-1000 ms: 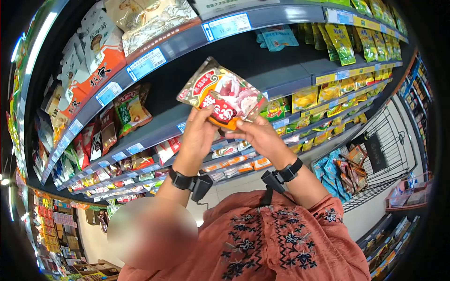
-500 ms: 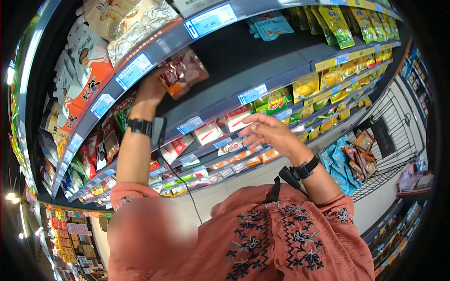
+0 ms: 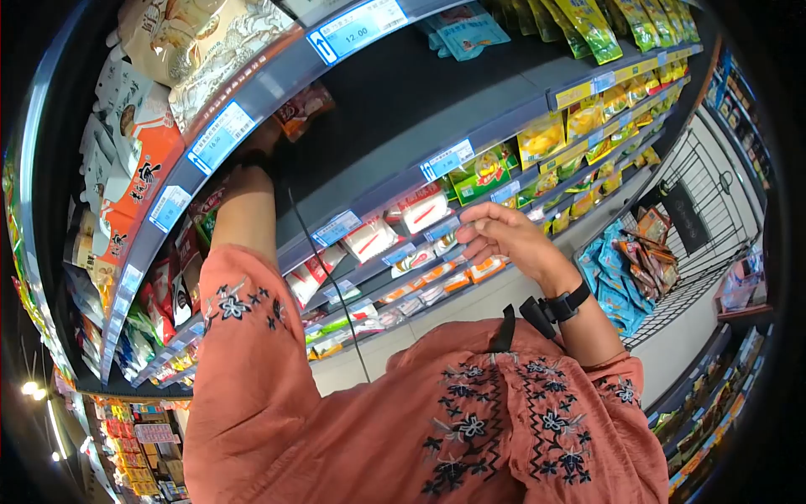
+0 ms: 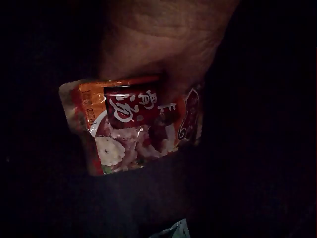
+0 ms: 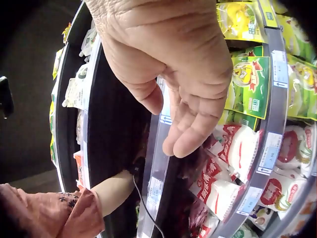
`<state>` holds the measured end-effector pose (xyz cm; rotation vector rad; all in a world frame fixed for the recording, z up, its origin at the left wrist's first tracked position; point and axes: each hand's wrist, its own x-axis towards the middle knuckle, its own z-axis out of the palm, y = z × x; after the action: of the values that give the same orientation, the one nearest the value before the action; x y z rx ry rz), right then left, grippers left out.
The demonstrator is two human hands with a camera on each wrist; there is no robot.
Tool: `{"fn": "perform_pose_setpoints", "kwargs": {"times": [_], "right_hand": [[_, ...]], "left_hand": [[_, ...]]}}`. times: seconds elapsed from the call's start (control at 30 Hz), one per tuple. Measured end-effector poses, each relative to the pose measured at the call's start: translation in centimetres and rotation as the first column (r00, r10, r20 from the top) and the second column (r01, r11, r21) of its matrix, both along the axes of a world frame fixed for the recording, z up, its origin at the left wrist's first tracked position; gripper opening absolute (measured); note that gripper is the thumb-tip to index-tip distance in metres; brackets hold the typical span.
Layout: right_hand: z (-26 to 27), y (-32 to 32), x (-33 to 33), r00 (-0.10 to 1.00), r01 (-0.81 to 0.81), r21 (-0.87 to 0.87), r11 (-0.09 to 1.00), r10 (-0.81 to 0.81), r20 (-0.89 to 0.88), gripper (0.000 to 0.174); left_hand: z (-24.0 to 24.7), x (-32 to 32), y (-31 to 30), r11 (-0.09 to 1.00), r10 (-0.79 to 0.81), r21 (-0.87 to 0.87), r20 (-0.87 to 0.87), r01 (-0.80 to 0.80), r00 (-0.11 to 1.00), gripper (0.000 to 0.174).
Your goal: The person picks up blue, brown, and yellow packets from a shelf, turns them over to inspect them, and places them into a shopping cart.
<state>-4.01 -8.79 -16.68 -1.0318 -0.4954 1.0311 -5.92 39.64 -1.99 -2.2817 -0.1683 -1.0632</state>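
Note:
Deep under the upper shelf, my left hand (image 4: 168, 39) grips a soup seasoning packet (image 4: 133, 131) by one long edge. In the left wrist view its red, orange and meat-picture front shows in dim light, with white lettering. The head view gives only part of the packet (image 3: 304, 109), and the shelf edge hides much of that hand. My right hand (image 3: 512, 239) hovers in front of the lower shelf edge with nothing in it, fingers loosely bent and thumb apart, as the right wrist view also shows.
Large mushroom bags (image 3: 138, 160) stand on the upper shelf at left. Light-blue packets (image 3: 466, 32) lie farther back on the dark shelf (image 3: 403, 109). Below are red-and-white bags (image 3: 369, 239). At right stands a wire cart (image 3: 714, 202) holding several packets. A thin cable (image 3: 315, 244) hangs from the left wrist.
Both hands held the packet before me at first. The right hand let go and moved slightly right; the left carried the packet left and deep into the shelf.

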Motion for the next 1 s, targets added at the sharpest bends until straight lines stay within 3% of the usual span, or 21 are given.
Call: {"fn": "perform_pose_setpoints", "kwargs": {"times": [0.17,0.33,0.6,1.0], "right_hand": [[-0.2,-0.2,0.1,0.999,0.022,-0.04,0.999,-0.023,-0.031,0.028],[-0.6,0.4,-0.1,1.0,0.013,-0.067,0.998,-0.013,-0.008,0.028],[-0.7,0.8,-0.3,1.0,0.004,-0.051,0.999,-0.004,-0.006,0.027],[-1.2,0.3,-0.1,0.999,0.023,-0.077,0.997,-0.025,-0.029,0.027]], "left_hand": [[-0.4,0.6,1.7,0.91,-0.123,-0.394,0.039,0.128,0.992,0.037],[-0.5,0.0,2.7,0.654,-0.246,-0.723,0.077,0.224,0.966,0.035],[-0.5,0.2,3.5,0.421,-0.327,-0.877,0.092,0.232,0.941,0.032],[-0.6,0.9,3.5,0.26,-0.387,-0.941,0.104,0.217,0.916,0.028]]}}
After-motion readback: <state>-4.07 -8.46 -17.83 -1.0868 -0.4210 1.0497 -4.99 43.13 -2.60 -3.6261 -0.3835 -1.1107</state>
